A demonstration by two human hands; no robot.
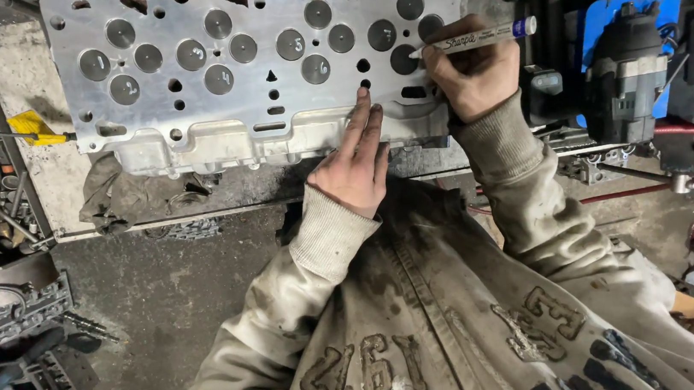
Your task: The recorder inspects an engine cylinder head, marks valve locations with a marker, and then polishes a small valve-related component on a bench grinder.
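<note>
**Marker tip on the cylinder head**

The cylinder head point(256, 67) lies flat on the table point(24, 65), its machined face up, just ahead of both hands. The right hand point(472, 79) sits at the head's right end, fingers curled tight around a grey marker pen point(476, 37) with a blue cap end; the pen lies nearly level and its tip touches a round valve face near that end. The left hand point(355, 168) rests open and flat on the head's near edge, fingers stretched toward a small dark hole, holding nothing.

The head is pale, bright aluminium, a long slab with a scalloped near edge. Rows of round grey valve discs run along it, several bearing hand-drawn marks, between small dark bolt and passage holes. A crumpled grey rag point(124, 197) lies under the head's left near corner. Both sleeves are grimy tan cloth with ribbed cuffs.
</note>
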